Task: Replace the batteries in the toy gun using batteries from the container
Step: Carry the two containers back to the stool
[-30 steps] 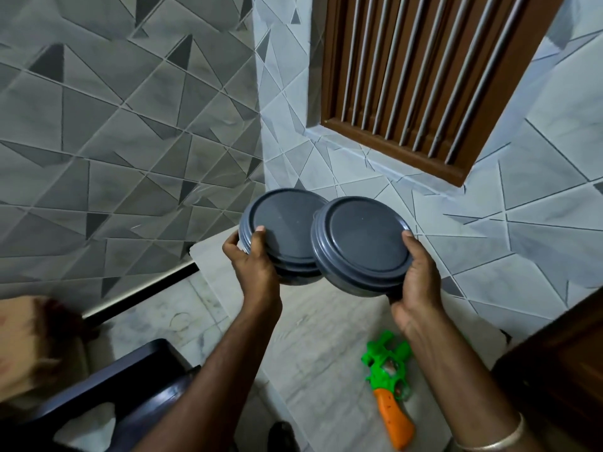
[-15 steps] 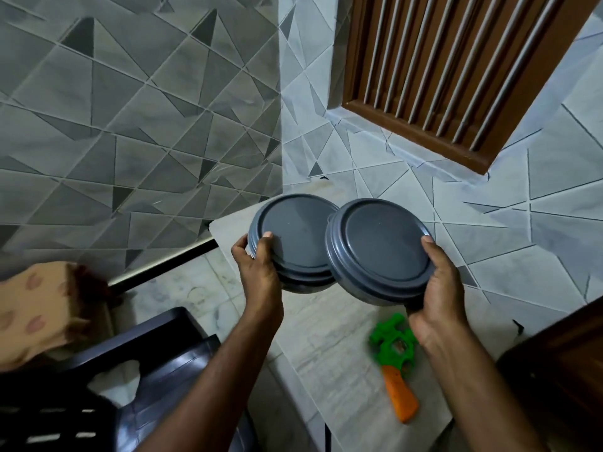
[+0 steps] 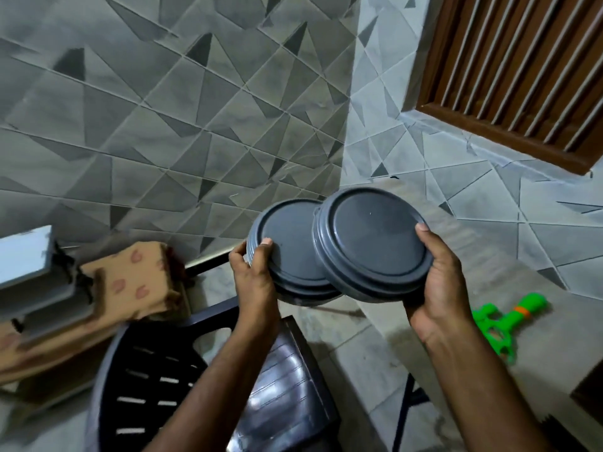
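At chest height, before a corner of grey, triangle-patterned wall tiles (image 3: 146,125), the person holds up two round grey containers, both tilted so that their lids face the camera. The left hand (image 3: 253,282) grips the left container (image 3: 287,246) at its left rim, with the thumb laid over the lid's edge and the fingers curled behind. The right hand (image 3: 437,288) grasps the right container (image 3: 368,243) from its lower right, with the thumb pressed on the lid's rim and the palm cupping the side. The right container sits in front and overlaps the right edge of the left one, and the two appear to touch there. Both lids are on, so what is inside cannot be seen.

Below and to the right, the toy gun (image 3: 502,324) lies flat on the pale marble surface (image 3: 538,353), well apart from the containers. It is green with an orange ring near the muzzle, and the right wrist and forearm cover its near end. Under the left forearm is a black plastic chair (image 3: 156,370) with a slotted back, just beside the surface's edge. Left of the chair, against the wall, a cardboard box (image 3: 130,282) with reddish marks sits tilted. Something pale and boxy at the far left edge is too blurred to name. A brown wooden window frame (image 3: 509,70) with vertical bars fills the upper right.
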`<state>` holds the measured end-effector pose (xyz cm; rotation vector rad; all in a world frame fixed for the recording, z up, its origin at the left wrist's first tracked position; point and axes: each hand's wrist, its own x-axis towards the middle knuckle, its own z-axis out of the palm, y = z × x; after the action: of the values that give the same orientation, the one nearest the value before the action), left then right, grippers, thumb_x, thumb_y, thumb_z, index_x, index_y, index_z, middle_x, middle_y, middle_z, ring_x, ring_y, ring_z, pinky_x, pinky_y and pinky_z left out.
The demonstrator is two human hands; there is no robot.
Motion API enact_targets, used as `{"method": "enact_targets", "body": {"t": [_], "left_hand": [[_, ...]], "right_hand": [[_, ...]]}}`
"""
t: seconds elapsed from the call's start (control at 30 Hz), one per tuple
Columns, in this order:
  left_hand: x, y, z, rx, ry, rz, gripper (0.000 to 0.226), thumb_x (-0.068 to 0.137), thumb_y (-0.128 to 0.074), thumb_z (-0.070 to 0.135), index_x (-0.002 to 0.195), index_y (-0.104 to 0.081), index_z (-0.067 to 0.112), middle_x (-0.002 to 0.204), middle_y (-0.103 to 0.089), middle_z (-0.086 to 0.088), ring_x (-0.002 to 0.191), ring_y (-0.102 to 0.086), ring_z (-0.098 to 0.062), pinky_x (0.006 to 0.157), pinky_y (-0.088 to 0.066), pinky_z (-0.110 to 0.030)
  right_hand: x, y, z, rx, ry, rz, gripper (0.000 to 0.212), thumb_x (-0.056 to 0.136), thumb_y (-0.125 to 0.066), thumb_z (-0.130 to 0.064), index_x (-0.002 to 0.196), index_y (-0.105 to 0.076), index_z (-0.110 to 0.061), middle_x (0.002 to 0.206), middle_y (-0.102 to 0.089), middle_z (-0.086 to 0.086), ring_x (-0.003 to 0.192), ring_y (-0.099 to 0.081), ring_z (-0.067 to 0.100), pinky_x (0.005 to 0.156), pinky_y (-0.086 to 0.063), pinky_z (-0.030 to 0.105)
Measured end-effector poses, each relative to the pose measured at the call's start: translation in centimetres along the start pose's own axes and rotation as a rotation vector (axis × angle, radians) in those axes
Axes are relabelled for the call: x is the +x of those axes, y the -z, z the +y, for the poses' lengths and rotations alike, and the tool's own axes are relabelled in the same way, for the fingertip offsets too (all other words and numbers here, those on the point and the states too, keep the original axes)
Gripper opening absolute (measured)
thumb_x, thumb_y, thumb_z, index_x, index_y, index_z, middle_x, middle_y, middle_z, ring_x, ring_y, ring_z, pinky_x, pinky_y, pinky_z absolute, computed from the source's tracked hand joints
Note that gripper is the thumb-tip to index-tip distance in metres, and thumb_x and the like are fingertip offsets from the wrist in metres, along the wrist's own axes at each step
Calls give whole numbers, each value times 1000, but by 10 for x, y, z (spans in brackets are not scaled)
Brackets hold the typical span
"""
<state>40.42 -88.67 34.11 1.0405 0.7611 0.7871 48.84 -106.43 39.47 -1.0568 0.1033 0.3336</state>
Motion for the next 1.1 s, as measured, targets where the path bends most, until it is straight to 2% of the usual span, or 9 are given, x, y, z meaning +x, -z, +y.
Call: {"method": "enact_targets", "body": {"t": [0.1, 0.23, 0.4, 0.5, 0.63, 0.83, 0.9, 1.0, 1.1], "left_hand": [[1, 52, 21, -16, -3, 19, 28, 99, -60, 29, 123, -47, 25, 111, -63, -4, 93, -64, -14, 74, -54, -34], [-3, 124, 46, -6, 12, 43, 33, 95, -64, 38, 124, -49, 31, 122, -64, -8, 110, -66, -26, 95, -56, -56], [-15, 187, 76, -74, -4, 111, 40, 86, -69, 47, 119, -50, 36, 121, -65, -11, 110, -67, -32, 91, -55, -64], [-28, 219, 89, -95, -42, 147, 35, 86, -68, 46, 115, -50, 40, 123, -63, -14, 107, -67, -31, 80, -62, -51], [-42, 252, 103, -128, -93, 228, 35, 99, -60, 28, 130, -45, 26, 114, -63, -9, 94, -66, -20, 57, -56, -23], [-54, 300, 106, -115, -107, 298, 47, 96, -65, 32, 138, -46, 26, 128, -62, -12, 113, -66, -29, 98, -55, -50], [-53, 316, 112, -127, -120, 317, 45, 96, -66, 31, 137, -47, 24, 131, -61, -12, 115, -65, -28, 100, -54, -52], [-40, 339, 122, -125, -138, 317, 42, 98, -62, 30, 136, -46, 22, 120, -63, -10, 105, -67, -25, 84, -58, -42], [-16, 372, 136, -142, -147, 315, 41, 97, -62, 32, 134, -46, 24, 123, -63, -11, 108, -67, -28, 91, -58, -50]], "right_hand": [[-39, -30, 24, -22, -20, -30, 33, 90, -64, -36, 117, -72, -19, 110, -76, 3, 100, -72, 20, 70, -57, 31], [-90, -72, 57, -59, -29, -93, 36, 90, -64, -39, 120, -71, -20, 115, -75, 3, 107, -71, 23, 84, -57, 41], [-132, -112, 84, -114, -53, -171, 35, 89, -65, -39, 117, -73, -18, 112, -76, 4, 106, -71, 26, 91, -56, 46], [-152, -131, 93, -130, -62, -231, 31, 91, -64, -36, 113, -73, -17, 110, -76, 5, 101, -72, 24, 85, -57, 41], [-174, -146, 106, -139, -110, -303, 30, 91, -62, -38, 112, -73, -19, 106, -77, 3, 96, -72, 22, 86, -56, 43], [-200, -165, 138, -132, -184, -353, 30, 92, -61, -37, 112, -73, -17, 103, -77, 5, 88, -73, 21, 78, -58, 38], [-207, -178, 147, -132, -192, -365, 28, 92, -62, -37, 109, -73, -18, 101, -78, 5, 90, -73, 23, 77, -59, 39], [-211, -206, 164, -146, -173, -377, 20, 91, -63, -35, 100, -73, -20, 93, -78, 1, 77, -74, 16, 62, -58, 30], [-214, -247, 190, -139, -177, -382, 27, 90, -65, -35, 106, -74, -16, 99, -78, 5, 83, -75, 21, 64, -59, 31]]}}
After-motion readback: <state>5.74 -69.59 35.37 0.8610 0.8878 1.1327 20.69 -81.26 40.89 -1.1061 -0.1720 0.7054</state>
